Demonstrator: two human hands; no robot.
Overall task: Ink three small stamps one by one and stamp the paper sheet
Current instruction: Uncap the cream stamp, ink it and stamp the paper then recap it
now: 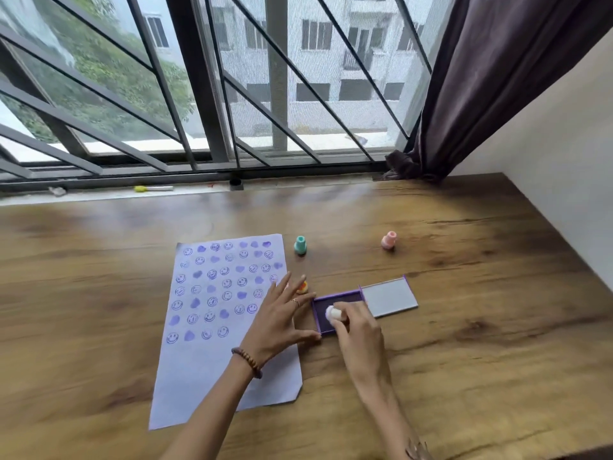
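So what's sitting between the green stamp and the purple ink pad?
An orange stamp, partly hidden behind the left hand, in the head view.

One head-worn wide-angle view was recorded, directed forward and down across the wooden table [464,360] toward the window [232,78]; straight lines were apparently bowed at the edges.

Purple smileys and hearts cover white paper [199,370].

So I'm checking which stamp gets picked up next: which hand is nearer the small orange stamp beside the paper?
Left. The left hand lies spread with its fingertips right beside the small orange stamp; the right hand is farther, pressing a white stamp onto the purple ink pad.
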